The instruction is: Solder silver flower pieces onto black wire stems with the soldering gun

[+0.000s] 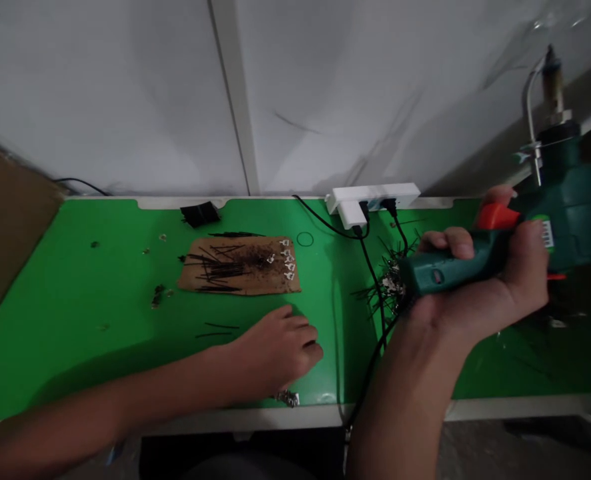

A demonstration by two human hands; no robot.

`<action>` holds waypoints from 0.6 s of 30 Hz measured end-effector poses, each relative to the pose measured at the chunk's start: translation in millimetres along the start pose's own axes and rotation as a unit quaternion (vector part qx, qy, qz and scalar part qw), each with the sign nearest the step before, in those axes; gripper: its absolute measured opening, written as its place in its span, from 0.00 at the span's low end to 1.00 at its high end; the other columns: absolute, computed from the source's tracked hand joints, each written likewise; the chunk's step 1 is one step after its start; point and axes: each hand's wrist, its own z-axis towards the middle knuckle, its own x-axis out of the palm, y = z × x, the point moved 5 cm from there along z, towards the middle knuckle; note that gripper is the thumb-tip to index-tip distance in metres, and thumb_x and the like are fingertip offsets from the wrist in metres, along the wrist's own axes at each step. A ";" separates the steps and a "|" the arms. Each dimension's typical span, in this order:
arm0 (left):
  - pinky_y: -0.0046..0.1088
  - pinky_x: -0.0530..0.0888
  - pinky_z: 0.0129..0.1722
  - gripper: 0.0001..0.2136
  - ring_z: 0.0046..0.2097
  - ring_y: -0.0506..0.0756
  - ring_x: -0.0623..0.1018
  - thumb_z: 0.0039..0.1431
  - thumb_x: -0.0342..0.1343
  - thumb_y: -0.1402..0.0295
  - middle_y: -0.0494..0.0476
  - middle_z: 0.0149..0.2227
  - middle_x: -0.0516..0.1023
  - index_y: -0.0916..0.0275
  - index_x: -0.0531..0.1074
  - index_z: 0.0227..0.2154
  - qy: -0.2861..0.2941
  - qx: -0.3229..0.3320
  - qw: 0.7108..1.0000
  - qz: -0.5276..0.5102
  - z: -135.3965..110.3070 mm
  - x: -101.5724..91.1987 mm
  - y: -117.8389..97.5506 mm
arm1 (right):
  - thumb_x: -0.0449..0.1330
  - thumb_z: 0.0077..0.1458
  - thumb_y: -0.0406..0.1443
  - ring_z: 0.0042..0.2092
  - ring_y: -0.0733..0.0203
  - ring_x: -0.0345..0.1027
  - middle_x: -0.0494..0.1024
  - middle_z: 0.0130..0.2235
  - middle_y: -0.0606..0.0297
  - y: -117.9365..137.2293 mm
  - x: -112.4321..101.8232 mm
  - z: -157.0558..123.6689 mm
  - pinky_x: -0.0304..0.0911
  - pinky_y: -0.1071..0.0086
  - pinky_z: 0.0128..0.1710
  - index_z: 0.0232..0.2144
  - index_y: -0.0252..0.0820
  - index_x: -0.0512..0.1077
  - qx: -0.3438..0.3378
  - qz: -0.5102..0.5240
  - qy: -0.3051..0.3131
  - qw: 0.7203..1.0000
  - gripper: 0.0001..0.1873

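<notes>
My right hand [500, 267] is wrapped round the grip of a green soldering gun [570, 200] with a red trigger, its tip pointing up and away at the far right. My left hand [280, 350] is low over the green table, its fingers curled; what they hold, if anything, is hidden. Just below that hand lies a small pile of shiny metal pieces [288, 398]. Beyond it rests a scorched brown board [245, 283] bearing several black wires [220, 269]. Small silver metal terminals [289, 257] line the board's right end, with one nearer its middle.
A white power strip [375, 195] with plugs stands against the wall; black cords run from it towards the table's front edge. Beside the soldering gun sits a heap of wired pieces [390, 283]. A black bundle [200, 213] lies behind the board, and a cardboard box [10, 220] is at left.
</notes>
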 end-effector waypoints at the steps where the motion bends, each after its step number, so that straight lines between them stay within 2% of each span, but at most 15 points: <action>1: 0.36 0.60 0.34 0.07 0.34 0.55 0.72 0.63 0.60 0.70 0.52 0.30 0.74 0.61 0.70 0.29 -0.009 -0.014 1.000 0.008 0.1 -2.8 7.1 | 0.42 0.68 0.34 0.18 0.76 0.49 0.79 0.43 0.64 0.4 1.0 -0.8 0.59 0.77 0.21 0.28 0.39 0.71 0.001 0.001 -0.006 1.000 0.21; 5: 0.35 0.61 0.35 0.07 0.36 0.54 0.74 0.67 0.55 0.70 0.53 0.35 0.77 0.62 0.74 0.32 -0.062 -0.081 0.994 0.047 -2.1 -19.8 43.7 | 0.42 0.68 0.34 0.17 0.76 0.48 0.79 0.41 0.66 2.1 3.7 -2.5 0.59 0.77 0.21 0.27 0.40 0.70 0.006 -0.005 -0.025 1.000 0.21; 8: 0.34 0.60 0.35 0.07 0.37 0.55 0.74 0.69 0.54 0.69 0.53 0.36 0.78 0.61 0.75 0.35 -0.102 -0.102 0.987 0.067 -4.2 -26.3 62.5 | 0.42 0.67 0.33 0.17 0.76 0.48 0.79 0.40 0.68 2.1 3.1 -2.2 0.59 0.77 0.21 0.26 0.41 0.70 0.007 -0.008 -0.036 0.999 0.22; 14: 0.33 0.61 0.34 0.08 0.35 0.54 0.75 0.70 0.51 0.69 0.52 0.34 0.78 0.61 0.73 0.35 -0.150 -0.127 0.976 0.093 -8.1 -23.4 67.2 | 0.45 0.65 0.34 0.18 0.75 0.48 0.79 0.42 0.64 2.1 2.2 -1.6 0.60 0.76 0.21 0.26 0.41 0.71 -0.002 -0.021 -0.021 1.000 0.19; 18: 0.31 0.65 0.35 0.07 0.35 0.54 0.76 0.70 0.52 0.68 0.53 0.33 0.78 0.61 0.70 0.35 -0.200 -0.203 0.957 0.062 -23.9 -35.3 79.2 | 0.47 0.62 0.33 0.18 0.74 0.47 0.79 0.44 0.63 3.5 2.6 -2.0 0.60 0.76 0.21 0.25 0.41 0.72 -0.002 -0.023 -0.021 1.000 0.18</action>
